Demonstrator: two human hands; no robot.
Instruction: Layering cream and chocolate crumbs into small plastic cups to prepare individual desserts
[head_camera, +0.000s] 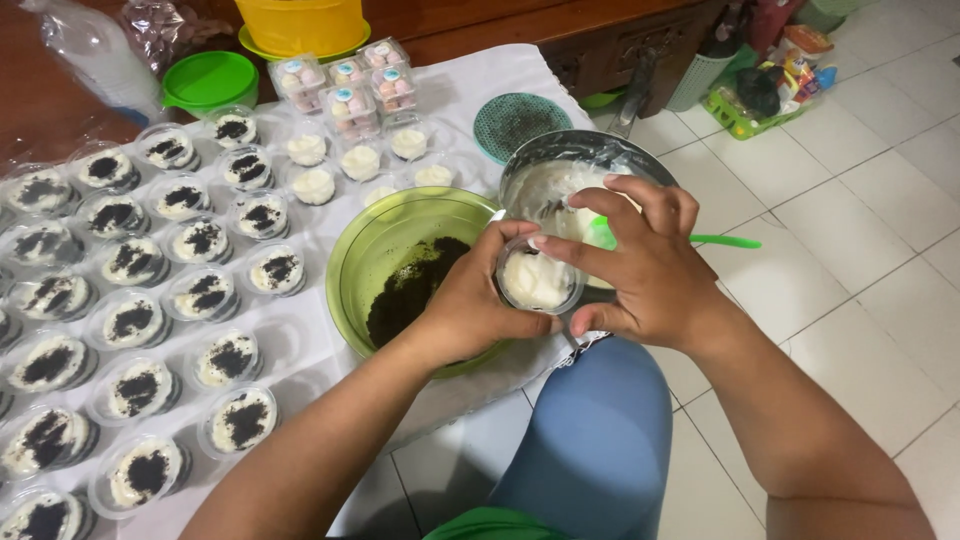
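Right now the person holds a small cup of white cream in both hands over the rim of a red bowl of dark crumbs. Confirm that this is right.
Not quite: the bowl is green, not red, as the head view shows. The rest holds: the left hand and right hand together hold the small cup of white cream over that bowl's rim, and dark crumbs lie inside it.

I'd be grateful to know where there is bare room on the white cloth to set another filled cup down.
A bare strip of white cloth lies between the crumb-topped cups and the green bowl. Left of it the cups stand packed; behind the bowl, plain cream cups crowd.
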